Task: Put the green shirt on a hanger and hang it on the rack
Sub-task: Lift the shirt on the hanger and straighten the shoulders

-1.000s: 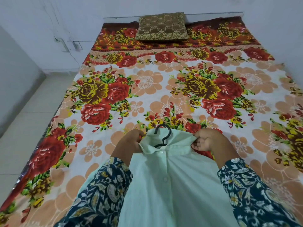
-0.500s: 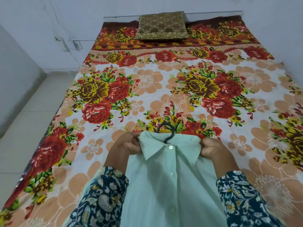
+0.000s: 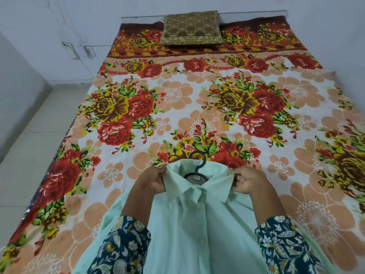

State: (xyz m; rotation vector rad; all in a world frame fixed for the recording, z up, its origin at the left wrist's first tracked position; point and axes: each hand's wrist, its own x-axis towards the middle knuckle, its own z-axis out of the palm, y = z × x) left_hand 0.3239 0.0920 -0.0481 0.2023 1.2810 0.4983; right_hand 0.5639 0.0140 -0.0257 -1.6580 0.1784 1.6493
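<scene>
While the green shirt (image 3: 197,234) hangs spread with its buttoned front facing up, the black hanger (image 3: 198,164) sits inside its neck, with the hook rising past the top of the collar (image 3: 213,186) and a neck label showing just under it. The left hand (image 3: 153,180) has its grip closed on the shirt at the collar's left edge, fingers curled around the fabric. The right hand (image 3: 248,179) pinches the shirt at the collar's right edge, its grip closed there too. Both forearms, in dark floral sleeves (image 3: 122,248), flank the shirt's body. Beneath and beyond the shirt stretches a bed (image 3: 177,99) under a sheet of red, yellow and peach flowers; whether the shirt touches it I cannot tell. Far beyond the shirt's collar, a brown-gold cushion (image 3: 190,28) lies at the head of the bed. Left of the shirt, past the bed's edge, is pale tiled floor (image 3: 23,155), and a white wall (image 3: 59,26) rises behind.
</scene>
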